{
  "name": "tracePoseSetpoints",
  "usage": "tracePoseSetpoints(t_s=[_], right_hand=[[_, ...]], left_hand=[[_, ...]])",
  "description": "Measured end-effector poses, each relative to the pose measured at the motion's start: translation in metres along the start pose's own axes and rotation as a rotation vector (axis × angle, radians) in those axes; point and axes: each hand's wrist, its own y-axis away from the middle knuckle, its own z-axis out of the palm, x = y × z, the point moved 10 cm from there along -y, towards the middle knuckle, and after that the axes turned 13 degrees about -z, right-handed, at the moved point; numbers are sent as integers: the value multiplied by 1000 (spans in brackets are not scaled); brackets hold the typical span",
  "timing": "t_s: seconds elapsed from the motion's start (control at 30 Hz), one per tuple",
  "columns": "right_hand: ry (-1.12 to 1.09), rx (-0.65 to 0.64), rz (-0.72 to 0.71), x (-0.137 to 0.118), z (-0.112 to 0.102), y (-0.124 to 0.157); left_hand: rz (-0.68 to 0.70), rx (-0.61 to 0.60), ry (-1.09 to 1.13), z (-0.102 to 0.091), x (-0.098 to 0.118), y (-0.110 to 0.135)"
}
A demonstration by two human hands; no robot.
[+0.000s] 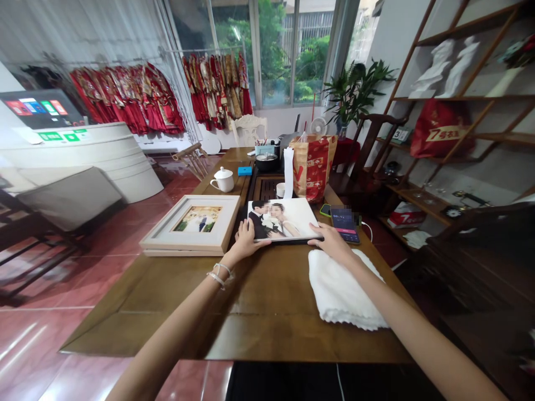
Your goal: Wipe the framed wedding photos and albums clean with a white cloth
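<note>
Photo album [284, 218] near edge gripped: left hand [246, 238], right hand [330, 240].

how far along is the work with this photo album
Done: framed pictures lie stacked at the left. In hand: left hand and right hand hold the near edge of the closed photo album, flat on the table. Left: the white towel by the right wrist is in neither hand.

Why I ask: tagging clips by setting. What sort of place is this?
Probably a wedding photo studio: racks of red gowns by the windows, a wedding album, and a framed couple portrait beside it.
</note>
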Motion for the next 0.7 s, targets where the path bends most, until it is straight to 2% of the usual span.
tracePoseSetpoints(t_s=[0.33,0.4,0.5,0.57,0.6,0.63,0.7], right_hand=[[34,-30,39,-4,3,-5],[34,-30,45,-10,-1,-3],[36,-11,41,-25,-16,11],[32,4,11,-39,-30,33],[15,-9,-44,-48,-35,46],[5,-23,-85,-55,-39,63],[0,-76,-118,-60,-41,100]], left_hand=[[36,-6,-7,-6,7,-18],[49,12,-2,-8,13,-12],[111,62,11,-19,28,12],[170,118,18,-41,32,32],[199,164,24,-60,30,40],[201,258,10,-85,21,46],[38,398,-34,-139,-18,46]])
